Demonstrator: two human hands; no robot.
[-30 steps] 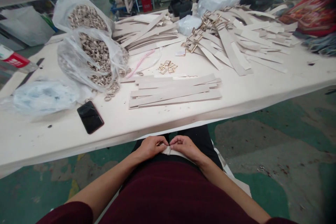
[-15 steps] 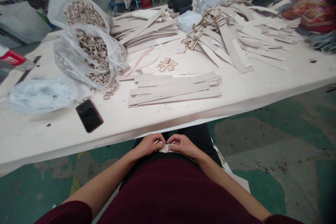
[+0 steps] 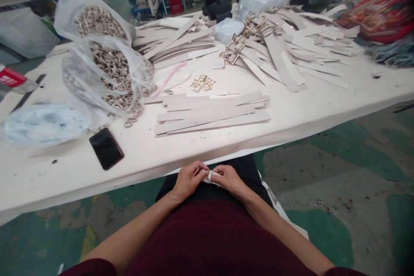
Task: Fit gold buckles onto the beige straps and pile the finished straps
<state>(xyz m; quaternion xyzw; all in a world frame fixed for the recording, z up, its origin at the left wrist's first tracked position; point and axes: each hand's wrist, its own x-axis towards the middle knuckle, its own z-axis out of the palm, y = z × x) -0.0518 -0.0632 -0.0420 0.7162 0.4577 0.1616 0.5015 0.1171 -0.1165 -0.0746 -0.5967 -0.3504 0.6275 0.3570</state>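
Low over my lap, in front of the table edge, both hands meet on a beige belt strap (image 3: 209, 177). My left hand (image 3: 190, 180) is closed on the strap's end, and a bit of gold metal, likely a buckle, shows between its fingers. My right hand (image 3: 229, 180) pinches the same strap from the other side. A narrow band, like a small loop, goes around the strap between the two hands. The rest of the strap is mostly hidden by my hands and body.
On the table (image 3: 181, 148) lie flat beige strips (image 3: 213, 114), loose gold buckles (image 3: 202, 83) and a phone (image 3: 106, 148). Plastic bags (image 3: 69, 67) spill small beige loops (image 3: 110, 67) at the left. Straps fitted with buckles (image 3: 281, 58) are piled at the back right.
My left hand has turned and come nearer to my right hand on the strap. The band between them shows more plainly. The whole view has shifted slightly.
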